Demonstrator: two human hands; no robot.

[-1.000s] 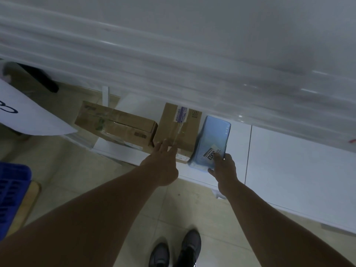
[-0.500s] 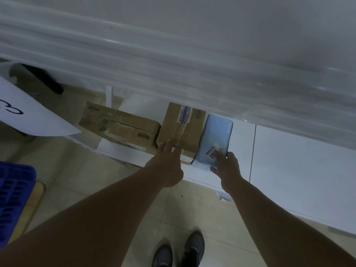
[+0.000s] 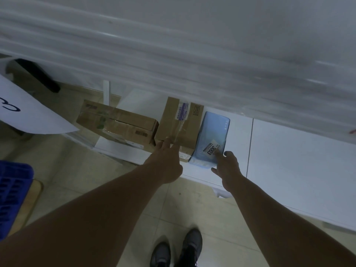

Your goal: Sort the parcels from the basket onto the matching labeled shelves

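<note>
The left hand's fingers (image 3: 166, 143) are stretched out straight and close together, their tips on the near top edge of a taped cardboard box (image 3: 179, 124), and the left hand (image 3: 165, 164) holds nothing. The right hand's fingers (image 3: 218, 151) are also extended, one tip on the white "3003" label (image 3: 210, 150) of a blue parcel (image 3: 213, 132), the thumb spread toward its near corner; whether the thumb touches it I cannot tell, and the right hand (image 3: 229, 168) does not curl round it. The blue parcel lies flat on the low white shelf board (image 3: 289, 151), its near end at the board's front edge, its left side against the taped box. A longer cardboard box (image 3: 119, 126) lies at the board's left end, touching the taped box. Film-wrapped upper shelves (image 3: 192, 54) overhang the board's back edge. A blue basket (image 3: 13, 193) stands on the floor at far left, below a white sheet (image 3: 30, 116), and two dark shoes (image 3: 177, 249) stand on the tiles.
</note>
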